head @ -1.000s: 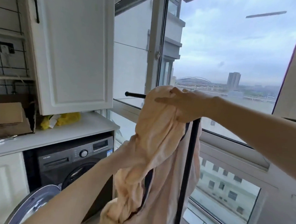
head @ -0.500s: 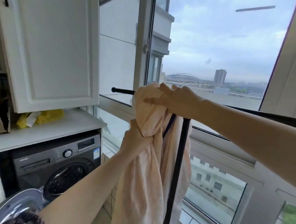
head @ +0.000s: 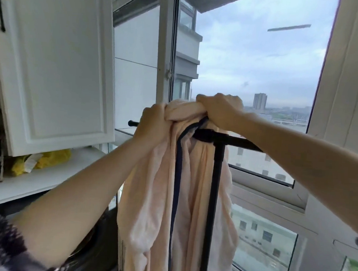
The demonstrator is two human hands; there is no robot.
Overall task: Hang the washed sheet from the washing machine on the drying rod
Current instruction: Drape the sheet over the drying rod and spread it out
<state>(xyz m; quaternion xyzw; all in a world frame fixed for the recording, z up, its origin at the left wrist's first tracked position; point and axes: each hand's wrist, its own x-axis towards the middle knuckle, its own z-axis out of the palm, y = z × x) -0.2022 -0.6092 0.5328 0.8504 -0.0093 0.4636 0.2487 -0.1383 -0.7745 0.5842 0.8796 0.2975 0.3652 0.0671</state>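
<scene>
now we are gripping the bunched peach sheet point(head: 177, 189) atop the drying rod point(head: 236, 141) with both hands, left hand point(head: 153, 121) having risen beside right hand point(head: 219, 110); spreading comes next.

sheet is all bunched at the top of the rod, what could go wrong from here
1. The sheet sits as one thick wad on the drying rod, gripped by the left hand and right hand; left unspread, it will likely dry slowly.
2. The wad sits near the rod's end; it might slide off once released.
</scene>
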